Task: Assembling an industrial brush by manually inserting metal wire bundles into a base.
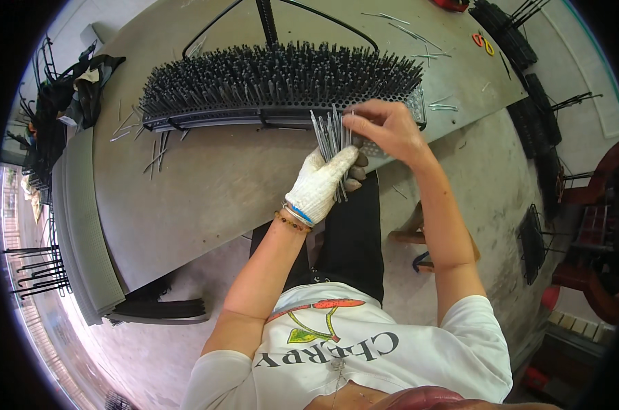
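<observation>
My left hand [317,184], in a white knit glove with grey fingertips, is closed around a bundle of thin grey metal rods [328,133]. The rods stand nearly upright in it, and their lower ends show below the fingers. My bare right hand [391,133] is at the right side of the bundle, thumb and forefinger pinched at a rod's upper part. Just beyond both hands is a long black perforated rack [207,121], packed with many upright dark rods [275,75].
The rack rests on a grey table [207,184], its near edge running diagonally. Loose rods [157,154] lie left of the rack, others [442,106] right. Scissors [483,43] with orange and yellow handles lie far right. A stool [408,237] stands below the table's right side.
</observation>
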A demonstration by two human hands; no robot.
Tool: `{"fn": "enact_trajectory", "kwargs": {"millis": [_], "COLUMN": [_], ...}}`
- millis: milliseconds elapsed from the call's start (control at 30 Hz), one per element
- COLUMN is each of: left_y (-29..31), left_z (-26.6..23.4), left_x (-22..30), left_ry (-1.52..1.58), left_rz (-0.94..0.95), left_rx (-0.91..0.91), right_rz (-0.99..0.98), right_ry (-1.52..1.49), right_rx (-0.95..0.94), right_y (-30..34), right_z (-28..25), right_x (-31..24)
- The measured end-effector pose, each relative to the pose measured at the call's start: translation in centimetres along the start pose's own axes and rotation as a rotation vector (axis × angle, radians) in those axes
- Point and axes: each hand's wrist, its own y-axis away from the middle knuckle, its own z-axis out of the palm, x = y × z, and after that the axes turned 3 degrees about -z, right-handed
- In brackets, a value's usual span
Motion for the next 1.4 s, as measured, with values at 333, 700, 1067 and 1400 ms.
{"fn": "enact_trajectory", "kwargs": {"millis": [333, 700, 1067, 1400], "left_y": [-0.7, -0.7, 0.2, 0.1], "left_z": [-0.2, -0.8, -0.8, -0.7], "left_x": [-1.3, -1.9, -0.9, -1.0], "left_ry": [0.089, -0.004, -0.03, -0.067], "left_rz": [-0.119, -0.084, -0.097, -0.124], "left_rx": [0.088, 0.042, -0.031, -0.036], "right_rz": [-0.127, -0.306, -0.498, -0.674], "right_ry": [-0.206, -0.04, 0.258, 0.556], "right_rx": [0.413, 0.621, 0.53, 0.443], "right_y": [-1.6, -3.6, -3.5, -3.9], "right_z": [-2.1, -0.6, -0.3, -0.2], "right_x": [-0.1, 1.8, 1.5, 1.6]}}
